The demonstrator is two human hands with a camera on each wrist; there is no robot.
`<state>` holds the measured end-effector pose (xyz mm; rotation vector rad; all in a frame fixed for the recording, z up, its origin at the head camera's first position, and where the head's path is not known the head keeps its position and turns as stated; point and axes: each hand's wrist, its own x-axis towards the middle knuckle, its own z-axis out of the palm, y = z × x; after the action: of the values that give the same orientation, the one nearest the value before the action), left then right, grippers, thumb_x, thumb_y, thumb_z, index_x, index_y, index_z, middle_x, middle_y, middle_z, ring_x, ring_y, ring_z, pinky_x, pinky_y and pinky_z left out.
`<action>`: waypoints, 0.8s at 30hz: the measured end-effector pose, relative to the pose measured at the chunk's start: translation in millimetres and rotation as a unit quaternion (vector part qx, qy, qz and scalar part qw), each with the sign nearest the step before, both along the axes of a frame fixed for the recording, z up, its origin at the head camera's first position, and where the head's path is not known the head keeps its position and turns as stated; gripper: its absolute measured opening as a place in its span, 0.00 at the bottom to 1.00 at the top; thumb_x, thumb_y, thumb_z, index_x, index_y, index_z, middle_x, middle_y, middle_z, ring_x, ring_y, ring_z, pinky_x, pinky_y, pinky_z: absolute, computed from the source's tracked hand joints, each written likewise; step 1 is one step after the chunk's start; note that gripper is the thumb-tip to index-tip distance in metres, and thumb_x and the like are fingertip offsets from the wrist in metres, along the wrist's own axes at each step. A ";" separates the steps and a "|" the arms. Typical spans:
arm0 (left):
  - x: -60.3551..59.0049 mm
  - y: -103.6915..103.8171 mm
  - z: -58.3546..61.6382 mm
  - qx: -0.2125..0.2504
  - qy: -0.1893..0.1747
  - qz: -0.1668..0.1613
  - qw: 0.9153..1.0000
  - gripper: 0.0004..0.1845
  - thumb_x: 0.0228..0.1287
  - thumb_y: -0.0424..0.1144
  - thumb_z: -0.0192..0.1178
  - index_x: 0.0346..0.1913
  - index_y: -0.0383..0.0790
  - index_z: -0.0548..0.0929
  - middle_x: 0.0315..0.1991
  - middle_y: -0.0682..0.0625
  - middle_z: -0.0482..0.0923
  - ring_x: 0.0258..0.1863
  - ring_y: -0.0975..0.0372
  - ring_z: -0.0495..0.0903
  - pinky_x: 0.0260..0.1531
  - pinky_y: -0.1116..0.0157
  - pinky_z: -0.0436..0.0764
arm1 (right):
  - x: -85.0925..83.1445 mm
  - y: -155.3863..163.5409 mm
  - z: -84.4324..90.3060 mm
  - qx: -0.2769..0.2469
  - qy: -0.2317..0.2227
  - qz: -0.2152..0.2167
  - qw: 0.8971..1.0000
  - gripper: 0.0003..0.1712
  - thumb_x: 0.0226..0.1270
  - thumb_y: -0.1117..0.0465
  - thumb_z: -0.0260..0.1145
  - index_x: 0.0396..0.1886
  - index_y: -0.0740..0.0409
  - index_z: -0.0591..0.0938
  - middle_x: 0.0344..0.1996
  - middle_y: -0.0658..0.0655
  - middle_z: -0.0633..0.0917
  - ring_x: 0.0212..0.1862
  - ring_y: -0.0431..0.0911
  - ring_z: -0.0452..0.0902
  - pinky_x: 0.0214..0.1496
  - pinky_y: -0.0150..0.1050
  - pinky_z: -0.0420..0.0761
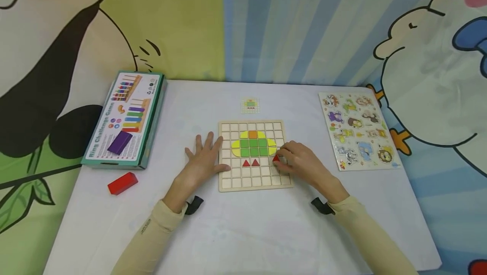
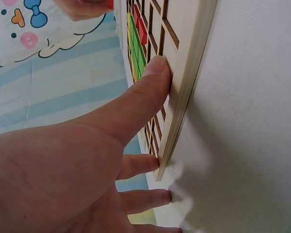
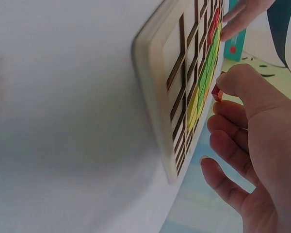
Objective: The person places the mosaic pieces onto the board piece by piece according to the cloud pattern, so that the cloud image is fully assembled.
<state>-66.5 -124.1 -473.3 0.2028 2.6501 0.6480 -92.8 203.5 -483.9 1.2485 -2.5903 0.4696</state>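
That little red triangle tile [image 1: 275, 158] pinched in the right hand [image 1: 300, 163] over the grid board [image 1: 254, 186] looks light, stiff, best held by its edges; flat left hand [image 1: 203, 160] steadies the board.

We get bright, even light from above; soft shadows sit just under the left hand [image 1: 203, 158] and the right hand [image 1: 300, 163]. Wrist views go blurry close up, and the head view bows at its edges.
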 end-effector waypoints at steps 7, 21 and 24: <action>0.4 4.1 3.1 0.003 -0.003 -0.001 1.000 0.56 0.60 0.57 0.70 0.82 0.41 0.49 0.82 0.33 0.36 0.78 0.29 0.30 0.62 0.19 0.41 | 1.5 -19.9 -1.0 0.010 -0.007 0.019 1.000 0.12 0.59 0.57 0.77 0.38 0.59 0.89 0.35 0.52 0.85 0.36 0.45 0.80 0.42 0.39 0.82; 2.4 5.7 4.6 -0.004 0.007 -0.008 1.000 0.56 0.60 0.58 0.70 0.82 0.40 0.50 0.82 0.32 0.37 0.77 0.28 0.32 0.61 0.19 0.44 | 7.2 -24.2 -6.4 0.005 -0.010 0.028 1.000 0.11 0.61 0.58 0.76 0.40 0.60 0.89 0.36 0.52 0.86 0.38 0.45 0.80 0.43 0.40 0.81; 3.0 6.1 5.0 -0.002 0.007 -0.007 1.000 0.56 0.60 0.57 0.70 0.82 0.40 0.50 0.82 0.32 0.37 0.77 0.28 0.32 0.60 0.19 0.43 | 8.0 -23.8 -7.1 0.002 -0.007 0.029 1.000 0.12 0.61 0.58 0.76 0.40 0.60 0.89 0.36 0.52 0.86 0.38 0.45 0.81 0.43 0.41 0.81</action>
<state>-63.5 -118.1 -468.3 0.2241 2.6607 0.6390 -84.8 179.7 -491.0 1.3305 -2.5729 0.4844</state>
